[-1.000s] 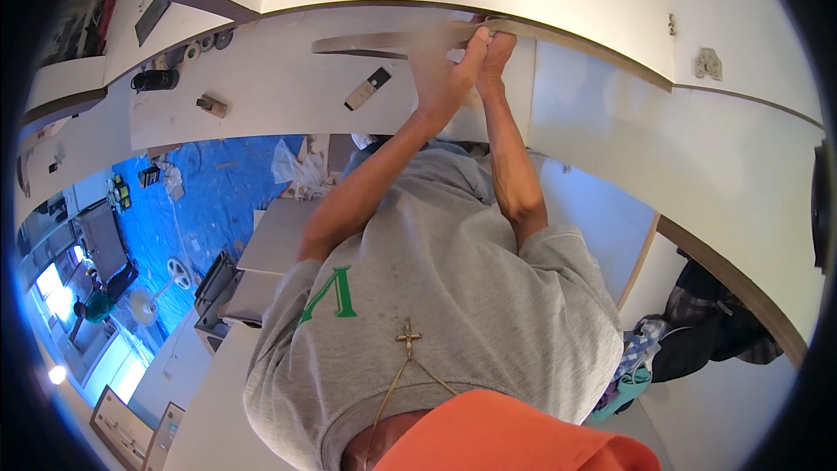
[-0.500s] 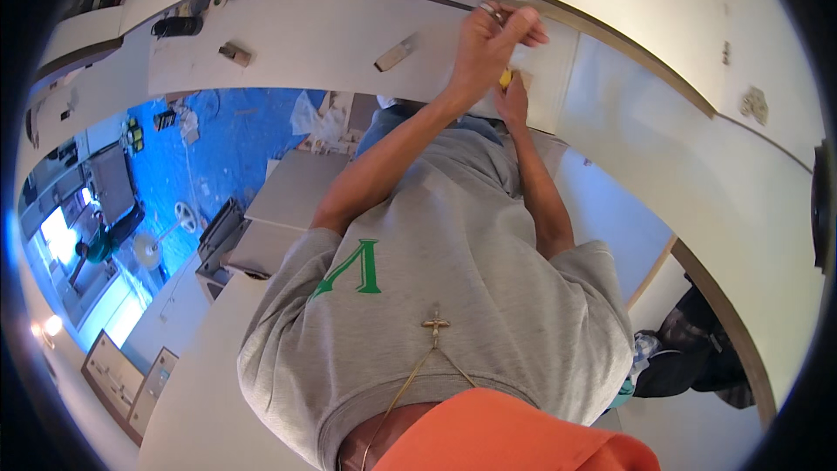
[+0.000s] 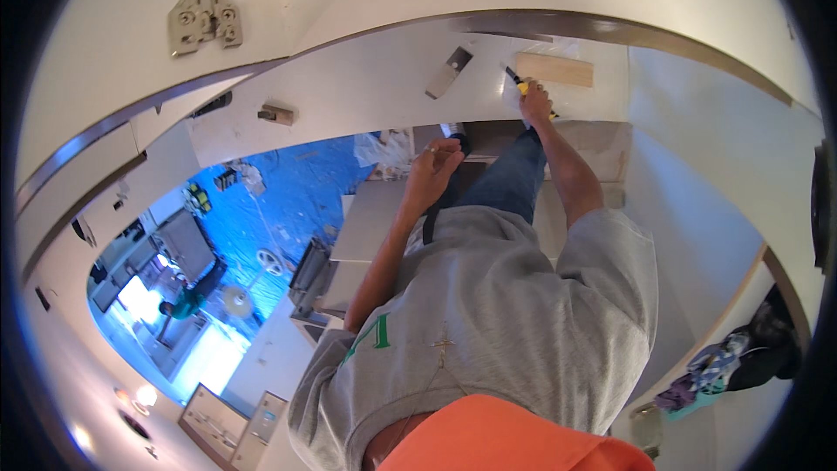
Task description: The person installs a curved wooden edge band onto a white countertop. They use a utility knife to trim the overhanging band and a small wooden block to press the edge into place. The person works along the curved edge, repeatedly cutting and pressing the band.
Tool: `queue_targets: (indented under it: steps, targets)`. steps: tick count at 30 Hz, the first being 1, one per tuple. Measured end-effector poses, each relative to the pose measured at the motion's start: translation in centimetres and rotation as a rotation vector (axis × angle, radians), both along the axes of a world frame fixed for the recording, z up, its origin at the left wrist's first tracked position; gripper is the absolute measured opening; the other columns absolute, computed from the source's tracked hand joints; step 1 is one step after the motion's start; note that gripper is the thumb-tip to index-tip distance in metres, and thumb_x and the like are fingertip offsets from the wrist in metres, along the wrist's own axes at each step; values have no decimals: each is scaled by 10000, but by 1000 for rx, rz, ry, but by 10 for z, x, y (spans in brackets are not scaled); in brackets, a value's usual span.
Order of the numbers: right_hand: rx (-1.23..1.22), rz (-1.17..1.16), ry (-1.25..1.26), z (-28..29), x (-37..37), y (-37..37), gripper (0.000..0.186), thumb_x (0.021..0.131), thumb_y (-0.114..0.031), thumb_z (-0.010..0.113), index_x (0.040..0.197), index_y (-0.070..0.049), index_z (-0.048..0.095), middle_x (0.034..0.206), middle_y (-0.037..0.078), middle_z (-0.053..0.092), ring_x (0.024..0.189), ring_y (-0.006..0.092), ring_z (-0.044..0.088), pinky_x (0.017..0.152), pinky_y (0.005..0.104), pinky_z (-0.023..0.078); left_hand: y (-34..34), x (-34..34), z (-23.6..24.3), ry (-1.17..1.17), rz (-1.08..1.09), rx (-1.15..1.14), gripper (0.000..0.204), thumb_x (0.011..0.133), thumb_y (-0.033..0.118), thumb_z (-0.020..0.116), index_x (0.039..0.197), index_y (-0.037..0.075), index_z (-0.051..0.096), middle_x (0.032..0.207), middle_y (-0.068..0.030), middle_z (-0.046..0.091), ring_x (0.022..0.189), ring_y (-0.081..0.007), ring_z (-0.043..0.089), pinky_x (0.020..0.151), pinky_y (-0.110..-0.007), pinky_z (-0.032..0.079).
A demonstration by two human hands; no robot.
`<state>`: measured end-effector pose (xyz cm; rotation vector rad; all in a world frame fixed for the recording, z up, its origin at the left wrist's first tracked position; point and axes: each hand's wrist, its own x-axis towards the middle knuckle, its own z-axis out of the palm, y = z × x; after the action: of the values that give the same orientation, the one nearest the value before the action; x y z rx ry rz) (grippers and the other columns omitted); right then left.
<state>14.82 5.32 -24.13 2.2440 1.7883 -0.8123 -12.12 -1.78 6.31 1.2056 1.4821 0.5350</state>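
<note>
My right hand (image 3: 534, 105) is wrapped round a yellow-and-black hand tool (image 3: 524, 87) at the white shelf surface (image 3: 366, 92). The tool's dark tip points up and left, close to a light wooden strip (image 3: 558, 70). My left hand (image 3: 433, 170) is raised before the shelf's near edge, over my legs, with its fingers curled together. A ring-like glint shows at its fingers, but what they hold, if anything, is too small to make out. Left of the tool lies a flat piece with a dark end (image 3: 448, 72). A small brown block (image 3: 277, 114) sits farther left.
A cabinet panel edge (image 3: 558, 24) curves over the shelf, and a metal hinge (image 3: 205, 19) is fixed at upper left. Blue sheeting (image 3: 296, 174) covers the floor, with a white fan (image 3: 235, 301) and a person in green (image 3: 185, 303) farther off. Clothes (image 3: 715, 362) lie at right.
My left hand has dropped from the shelf's far edge toward my body. My right hand has moved out over the shelf with the yellow-and-black tool. The view has shifted, uncovering the wooden strip.
</note>
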Motion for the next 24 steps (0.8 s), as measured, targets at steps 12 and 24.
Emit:
queue_targets:
  steps: [12,24]
  targets:
    - [166,-288,-139,-22,-49,-18,419,891,-229,676,1270,-127,531,1246,108,585,1179,329,583,924,530,487,-24,-82,-25,108,-50,9,271,983,138,661,1220,12,627,1121,-126,709,974,-219,714,840,-333,562]
    - [105,-719,432,-31,-175,39,777,831,-326,766,1470,-67,407,1465,199,487,1347,381,492,1094,517,423,-111,-129,-53,404,-254,238,326,983,200,672,1237,-2,638,1116,-200,711,975,-293,721,830,-384,555]
